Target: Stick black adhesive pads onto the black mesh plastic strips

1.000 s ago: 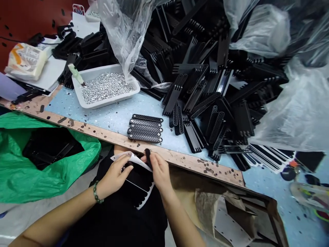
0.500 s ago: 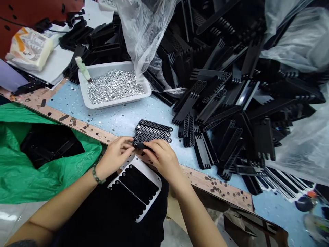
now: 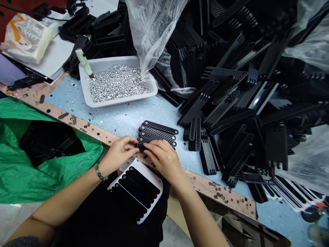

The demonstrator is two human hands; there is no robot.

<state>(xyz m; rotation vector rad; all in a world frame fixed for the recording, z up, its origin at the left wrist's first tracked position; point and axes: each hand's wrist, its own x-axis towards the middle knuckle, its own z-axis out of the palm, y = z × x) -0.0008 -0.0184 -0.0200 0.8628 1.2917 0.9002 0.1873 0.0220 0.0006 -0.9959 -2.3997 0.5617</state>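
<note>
The left hand (image 3: 118,154) and right hand (image 3: 163,159) close in a firm pinch on a narrow black perforated strip (image 3: 140,146) above the worn wooden bench edge (image 3: 89,127). A slipping finger could drop it, or a knuckle could nudge the neat row of matching black strips (image 3: 158,133) just beside.

A bracelet of mottled green beads (image 3: 100,171) was worn on the left wrist, and a black garment (image 3: 102,216) covered the torso; the left hand (image 3: 118,154), right hand (image 3: 164,161) and forearms (image 3: 64,202) were left bare.
</note>
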